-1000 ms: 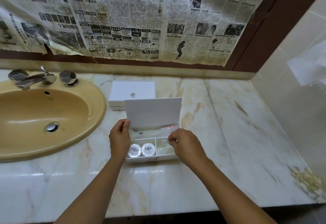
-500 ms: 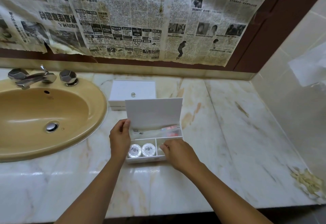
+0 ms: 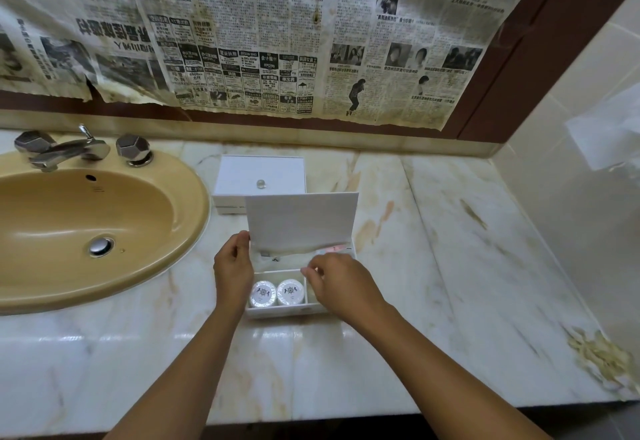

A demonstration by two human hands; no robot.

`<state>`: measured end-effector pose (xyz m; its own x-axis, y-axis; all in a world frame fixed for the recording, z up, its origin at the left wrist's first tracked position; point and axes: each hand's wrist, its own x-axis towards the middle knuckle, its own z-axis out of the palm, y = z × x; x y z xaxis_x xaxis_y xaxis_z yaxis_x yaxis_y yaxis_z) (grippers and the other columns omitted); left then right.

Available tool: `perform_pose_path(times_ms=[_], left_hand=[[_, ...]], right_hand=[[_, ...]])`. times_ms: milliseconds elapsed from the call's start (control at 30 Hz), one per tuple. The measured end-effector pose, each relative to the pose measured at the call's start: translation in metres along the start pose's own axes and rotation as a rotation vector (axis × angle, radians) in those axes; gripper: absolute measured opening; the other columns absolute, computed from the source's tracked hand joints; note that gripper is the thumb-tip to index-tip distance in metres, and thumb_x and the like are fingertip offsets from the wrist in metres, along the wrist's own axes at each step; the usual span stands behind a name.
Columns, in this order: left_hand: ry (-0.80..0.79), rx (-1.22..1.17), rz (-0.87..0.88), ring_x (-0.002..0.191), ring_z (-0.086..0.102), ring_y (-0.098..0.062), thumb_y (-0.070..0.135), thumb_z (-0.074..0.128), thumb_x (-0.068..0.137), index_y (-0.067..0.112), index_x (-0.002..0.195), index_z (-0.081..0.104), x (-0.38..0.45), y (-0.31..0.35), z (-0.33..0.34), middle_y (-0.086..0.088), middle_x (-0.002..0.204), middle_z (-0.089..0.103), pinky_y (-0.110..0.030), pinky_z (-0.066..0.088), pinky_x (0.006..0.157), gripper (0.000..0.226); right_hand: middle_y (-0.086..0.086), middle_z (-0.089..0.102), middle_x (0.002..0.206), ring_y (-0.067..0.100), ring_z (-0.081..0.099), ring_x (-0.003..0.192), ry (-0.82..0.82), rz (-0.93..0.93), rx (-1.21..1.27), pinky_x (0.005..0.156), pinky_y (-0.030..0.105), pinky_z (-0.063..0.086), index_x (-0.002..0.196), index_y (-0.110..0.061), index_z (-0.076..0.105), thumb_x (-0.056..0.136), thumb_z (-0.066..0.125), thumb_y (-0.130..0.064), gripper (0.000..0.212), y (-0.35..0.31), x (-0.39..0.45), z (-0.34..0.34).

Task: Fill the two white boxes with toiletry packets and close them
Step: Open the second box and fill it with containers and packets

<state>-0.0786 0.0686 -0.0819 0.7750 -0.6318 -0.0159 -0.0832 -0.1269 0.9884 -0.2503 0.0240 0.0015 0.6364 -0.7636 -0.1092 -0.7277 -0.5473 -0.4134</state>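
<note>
Open box (image 3: 287, 311) on counter (image 3: 433, 266) right of sink (image 3: 86, 231), closed box (image 3: 259, 176) just behind.

The left hand (image 3: 232, 268) pinches the raised lid (image 3: 301, 221) of the open white box (image 3: 287, 309). The right hand (image 3: 341, 287) curls over its right compartment, beside two round packets (image 3: 277, 293).

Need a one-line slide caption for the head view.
Left hand props the open box lid while right hand arranges packets inside; closed box behind.

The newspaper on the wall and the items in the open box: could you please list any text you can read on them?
"RM299": in a classified advert on the newspaper.
Newspaper headlines and columns: Chinese print, too small or blurred to quote reliably.
Two round packets in the open box: an emblem only, no legible words.
</note>
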Motion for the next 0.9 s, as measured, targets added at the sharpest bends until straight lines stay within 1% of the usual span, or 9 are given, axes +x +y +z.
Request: perform_pose_path(times_ms=[67, 133, 233, 400, 467, 533, 633, 733, 900], left_hand=[[-0.006, 0.007, 0.003, 0.055, 0.039, -0.001, 0.025, 0.038, 0.104, 0.020, 0.069, 0.053, 0.000, 0.001, 0.000, 0.014, 0.056, 0.048, -0.016, 0.032, 0.055, 0.038], [-0.005, -0.001, -0.021, 0.061, 0.046, -0.004, 0.030, 0.036, 0.104, 0.017, 0.077, 0.061, 0.001, -0.001, 0.000, 0.013, 0.065, 0.056, -0.019, 0.037, 0.060, 0.039], [0.008, -0.035, -0.105, 0.090, 0.063, -0.006, 0.043, 0.028, 0.104, 0.019, 0.100, 0.069, 0.001, -0.002, 0.000, 0.006, 0.095, 0.070, -0.022, 0.045, 0.081, 0.048], [0.005, -0.104, -0.187, 0.096, 0.062, -0.014, 0.048, 0.020, 0.103, 0.016, 0.111, 0.066, 0.000, 0.008, 0.000, 0.001, 0.103, 0.067, -0.024, 0.044, 0.085, 0.056], [0.000, -0.130, -0.204, 0.094, 0.062, -0.013, 0.047, 0.020, 0.103, 0.014, 0.114, 0.065, -0.001, 0.010, -0.001, 0.000, 0.102, 0.066, -0.022, 0.044, 0.081, 0.057], [-0.009, -0.135, -0.202, 0.091, 0.063, -0.010, 0.046, 0.022, 0.103, 0.016, 0.110, 0.066, -0.002, 0.010, -0.002, 0.000, 0.100, 0.068, -0.018, 0.045, 0.076, 0.053], [-0.019, -0.113, -0.185, 0.093, 0.064, -0.006, 0.044, 0.029, 0.103, 0.021, 0.103, 0.068, -0.002, 0.007, -0.002, 0.007, 0.097, 0.070, -0.018, 0.045, 0.078, 0.045], [-0.024, -0.084, -0.153, 0.089, 0.062, -0.002, 0.039, 0.033, 0.104, 0.022, 0.100, 0.068, -0.003, 0.007, -0.002, 0.014, 0.093, 0.069, -0.012, 0.044, 0.073, 0.039], [0.007, -0.057, -0.133, 0.075, 0.056, -0.013, 0.036, 0.034, 0.104, 0.018, 0.094, 0.069, -0.002, 0.003, 0.000, 0.002, 0.082, 0.067, -0.011, 0.042, 0.062, 0.041]], right_hand=[[0.002, 0.067, 0.097, 0.020, 0.057, 0.093, 0.108, -0.065, 0.026, 0.078, 0.031, 0.045, 0.099, -0.015, 0.069, 0.097, 0.047, -0.034, 0.029, -0.007, 0.006, -0.008], [0.003, 0.066, 0.098, 0.022, 0.056, 0.097, 0.210, -0.125, 0.049, 0.086, 0.036, 0.045, 0.102, -0.013, 0.069, 0.096, 0.050, -0.030, 0.026, -0.015, 0.014, -0.016], [0.005, 0.065, 0.103, 0.026, 0.053, 0.102, 0.364, -0.167, 0.041, 0.090, 0.040, 0.041, 0.108, -0.013, 0.068, 0.092, 0.054, -0.025, 0.024, -0.024, 0.030, -0.027], [0.004, 0.054, 0.128, 0.023, 0.042, 0.122, 0.295, -0.156, -0.062, 0.100, 0.038, 0.032, 0.132, -0.016, 0.053, 0.095, 0.050, -0.026, 0.038, -0.030, 0.048, -0.041], [0.006, 0.056, 0.124, 0.025, 0.045, 0.119, 0.326, -0.172, -0.048, 0.097, 0.039, 0.034, 0.128, -0.013, 0.056, 0.094, 0.052, -0.022, 0.035, -0.032, 0.048, -0.039], [0.009, 0.062, 0.109, 0.028, 0.053, 0.105, 0.362, -0.202, 0.004, 0.090, 0.039, 0.041, 0.114, -0.008, 0.064, 0.091, 0.054, -0.016, 0.026, -0.036, 0.044, -0.030], [0.012, 0.063, 0.098, 0.030, 0.059, 0.091, 0.128, -0.184, 0.005, 0.079, 0.037, 0.048, 0.099, -0.006, 0.068, 0.093, 0.049, -0.015, 0.022, -0.042, 0.031, -0.007], [0.017, 0.064, 0.102, 0.033, 0.060, 0.095, -0.146, -0.130, -0.087, 0.079, 0.034, 0.046, 0.099, -0.004, 0.068, 0.095, 0.050, -0.024, 0.027, -0.048, 0.021, 0.015], [0.021, 0.060, 0.108, 0.033, 0.053, 0.105, -0.223, -0.131, -0.128, 0.085, 0.040, 0.042, 0.104, 0.003, 0.064, 0.100, 0.040, -0.042, 0.051, -0.055, 0.015, 0.029]])
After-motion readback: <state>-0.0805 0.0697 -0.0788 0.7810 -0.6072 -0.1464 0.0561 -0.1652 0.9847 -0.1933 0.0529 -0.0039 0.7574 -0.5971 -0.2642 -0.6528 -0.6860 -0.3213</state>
